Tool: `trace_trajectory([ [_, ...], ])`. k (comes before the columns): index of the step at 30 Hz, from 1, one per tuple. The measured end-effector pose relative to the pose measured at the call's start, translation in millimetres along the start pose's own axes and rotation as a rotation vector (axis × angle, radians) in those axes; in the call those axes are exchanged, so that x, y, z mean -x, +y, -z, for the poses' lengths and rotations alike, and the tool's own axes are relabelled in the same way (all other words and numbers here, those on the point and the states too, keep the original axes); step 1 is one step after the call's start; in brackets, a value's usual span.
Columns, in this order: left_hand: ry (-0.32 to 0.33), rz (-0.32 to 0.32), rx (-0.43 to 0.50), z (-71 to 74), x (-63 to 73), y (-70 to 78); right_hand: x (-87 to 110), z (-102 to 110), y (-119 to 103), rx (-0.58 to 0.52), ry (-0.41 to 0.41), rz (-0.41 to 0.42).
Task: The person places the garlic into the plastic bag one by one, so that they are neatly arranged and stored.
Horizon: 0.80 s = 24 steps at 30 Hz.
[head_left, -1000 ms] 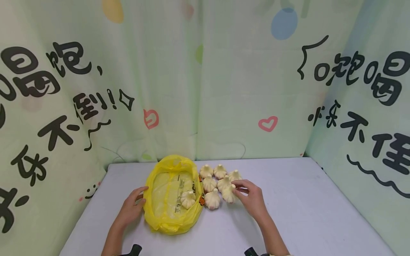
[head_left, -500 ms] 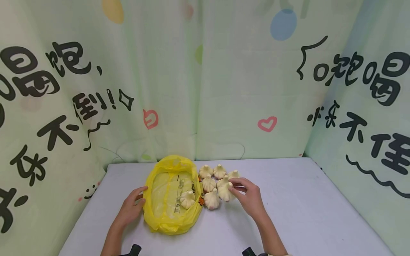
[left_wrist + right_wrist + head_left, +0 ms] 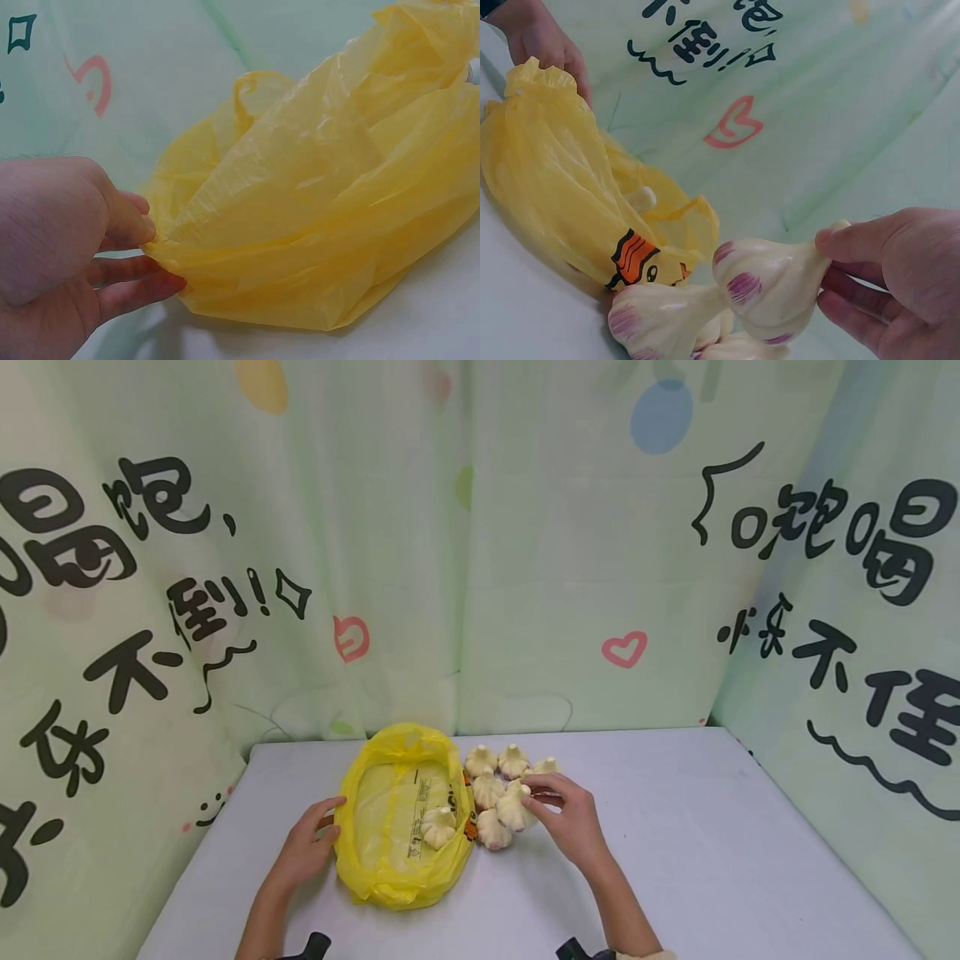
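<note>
Garlic bulb (image 3: 514, 808) pinched in our right grip (image 3: 573, 822), yellow bag (image 3: 397, 895) at its 9 o'clock. Left grip (image 3: 309, 839) has the bag pinched too.

thin, glossy, crinkled plastic bag (image 3: 300, 195), smooth, satin-looking garlic bulb (image 3: 769, 285), matt, softly folded cloth curtain (image 3: 540, 552)

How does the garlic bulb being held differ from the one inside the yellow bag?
The held bulb is pinched at its stem in the right hand's grip; the bagged bulb lies untouched. The held bulb is outside the yellow bag, the bagged bulb inside. Up close, the held bulb shows purple streaks; the bagged bulb shows none clearly. Both are pale, with narrow tops.
</note>
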State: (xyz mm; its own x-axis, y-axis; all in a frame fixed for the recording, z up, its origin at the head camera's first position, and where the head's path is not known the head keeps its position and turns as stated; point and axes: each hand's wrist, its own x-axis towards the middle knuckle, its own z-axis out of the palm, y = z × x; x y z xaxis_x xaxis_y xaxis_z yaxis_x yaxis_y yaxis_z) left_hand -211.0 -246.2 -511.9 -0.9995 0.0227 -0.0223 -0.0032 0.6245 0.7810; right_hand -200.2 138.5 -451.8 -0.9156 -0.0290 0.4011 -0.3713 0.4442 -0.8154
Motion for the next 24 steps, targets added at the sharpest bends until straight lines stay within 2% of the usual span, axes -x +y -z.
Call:
trace_trajectory([
  [24,-0.003,0.017,0.016,0.9,-1.2,-0.7,-3.2,-22.5,-12.5,-0.087,-0.053,0.002],
])
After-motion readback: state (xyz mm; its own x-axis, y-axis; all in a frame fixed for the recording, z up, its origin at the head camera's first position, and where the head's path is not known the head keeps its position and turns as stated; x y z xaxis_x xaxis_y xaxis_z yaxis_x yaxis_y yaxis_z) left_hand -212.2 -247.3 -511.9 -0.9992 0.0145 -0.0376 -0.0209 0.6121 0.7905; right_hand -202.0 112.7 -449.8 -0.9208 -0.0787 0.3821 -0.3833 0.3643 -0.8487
